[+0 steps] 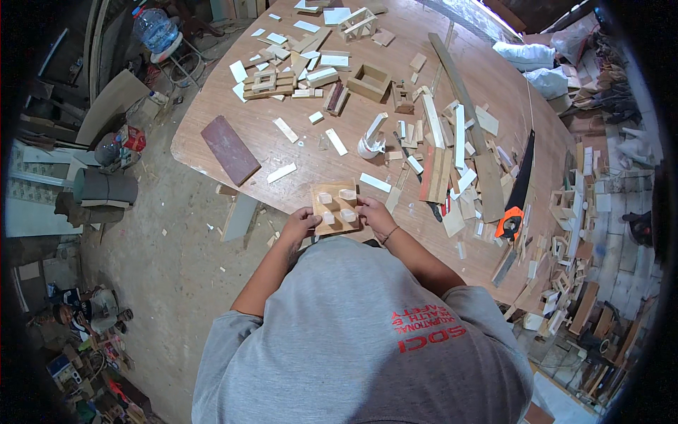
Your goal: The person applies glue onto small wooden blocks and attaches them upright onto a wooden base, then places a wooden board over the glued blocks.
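Observation:
My left hand (302, 226) grips the left edge of a small square wooden board (335, 186) at the near edge of the table (226, 85). My right hand (376, 218) holds the opposite edge, fingers closed round it. Four short, pale wooden blocks (325, 198) stand up from the board. Just beyond it lie a white strip (374, 181) and a white cylindrical container (371, 148) with something pale on top. To the left rests a dark red-brown rectangular board (229, 150).
Wood offcuts (275, 78), an open box (367, 81), long planks (466, 127) and an orange-handled handsaw (510, 222) cover much of the table. A stool (171, 49) with a water jug (155, 30) stands back left. A person (99, 311) is low at left. Piled wood (586, 304) lines the right.

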Motion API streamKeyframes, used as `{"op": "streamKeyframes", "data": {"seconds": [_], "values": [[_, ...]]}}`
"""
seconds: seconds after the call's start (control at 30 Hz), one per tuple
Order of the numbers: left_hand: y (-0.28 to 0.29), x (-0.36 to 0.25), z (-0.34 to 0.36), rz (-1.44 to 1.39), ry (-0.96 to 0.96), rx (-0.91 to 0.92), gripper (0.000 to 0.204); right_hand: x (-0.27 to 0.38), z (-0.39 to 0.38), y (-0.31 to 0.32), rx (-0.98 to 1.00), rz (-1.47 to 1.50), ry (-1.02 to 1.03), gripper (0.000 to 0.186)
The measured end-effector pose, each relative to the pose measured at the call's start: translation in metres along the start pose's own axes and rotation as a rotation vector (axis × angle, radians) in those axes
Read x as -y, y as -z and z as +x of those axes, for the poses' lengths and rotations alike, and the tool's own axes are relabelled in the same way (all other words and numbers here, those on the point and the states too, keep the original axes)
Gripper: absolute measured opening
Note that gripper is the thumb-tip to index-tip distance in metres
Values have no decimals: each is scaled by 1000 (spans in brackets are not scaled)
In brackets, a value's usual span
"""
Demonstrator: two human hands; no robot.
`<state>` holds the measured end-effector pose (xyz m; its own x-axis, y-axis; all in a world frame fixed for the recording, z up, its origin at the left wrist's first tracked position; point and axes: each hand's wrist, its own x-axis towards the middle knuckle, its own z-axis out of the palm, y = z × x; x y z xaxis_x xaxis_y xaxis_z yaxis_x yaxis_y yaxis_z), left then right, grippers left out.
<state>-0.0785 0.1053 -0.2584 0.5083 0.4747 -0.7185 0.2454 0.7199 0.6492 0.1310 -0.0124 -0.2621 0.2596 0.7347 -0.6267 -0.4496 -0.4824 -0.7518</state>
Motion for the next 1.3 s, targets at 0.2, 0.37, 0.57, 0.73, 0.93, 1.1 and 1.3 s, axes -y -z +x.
{"op": "streamKeyframes", "data": {"seconds": [0.2, 0.37, 0.57, 0.73, 0.93, 1.1, 1.3], "values": [[2, -24, -4, -22, -185, 16, 15, 35, -3, -6, 24, 9, 85, 35], [1, -56, -9, 316, -495, -80, 18, 53, 16, 3, 16, 68, 151, 30], [3, -80, -14, 356, -898, -155, 12, 115, -15, -14, 149, 258, 67, 34], [-7, -94, -20, 539, -1137, -224, 17, 140, -32, -18, 188, 144, 110, 27], [-17, -84, -20, 728, -1198, -545, 30, 105, -10, -8, 176, 32, 172, 24], [-6, -55, 2, 173, -735, -233, 49, 70, 7, -14, 65, 87, 192, 15], [-3, -49, -1, 37, -503, -166, 49, 45, 25, -14, 13, 15, 184, 16]]}}
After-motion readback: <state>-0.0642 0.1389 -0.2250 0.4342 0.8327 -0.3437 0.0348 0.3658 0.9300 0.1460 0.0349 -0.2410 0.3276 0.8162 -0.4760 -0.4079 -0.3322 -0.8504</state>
